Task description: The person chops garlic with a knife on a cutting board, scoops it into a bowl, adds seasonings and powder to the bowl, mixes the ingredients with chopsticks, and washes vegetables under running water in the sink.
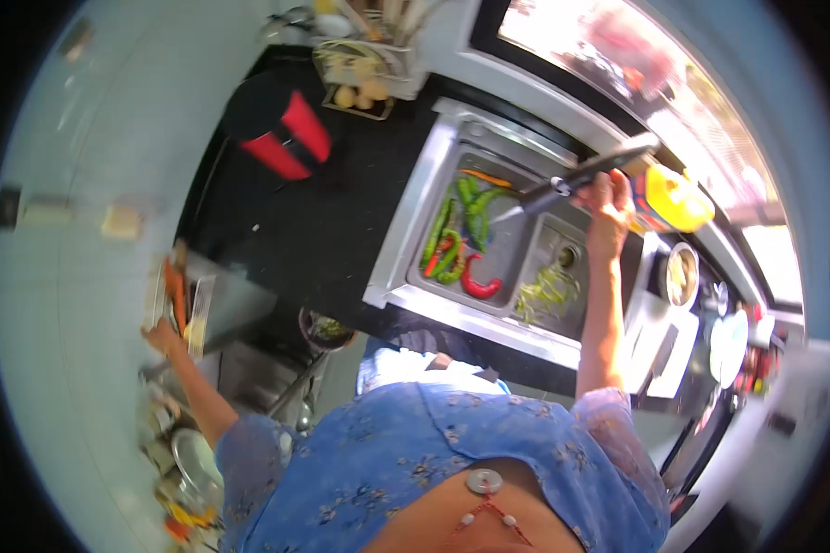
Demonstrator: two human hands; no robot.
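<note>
My left hand (163, 337) reaches out to the far left, its fingers closed at the near end of a clear container (203, 300) with long orange items (175, 288) in it. On the right, my right hand (609, 207) has its fingers round the dark faucet (586, 173) above the double sink (400, 230). Green peppers (475, 217) and a curved red pepper (480, 279) lie in the larger basin. Pale green scraps (549, 293) are in the smaller basin.
A black and red container (290, 138) stands on the black counter (332, 217). Behind it is a rack (360, 69) with round items. A yellow-topped package (678, 198) sits right of the faucet. A bowl of greens (327, 329) is below the counter edge.
</note>
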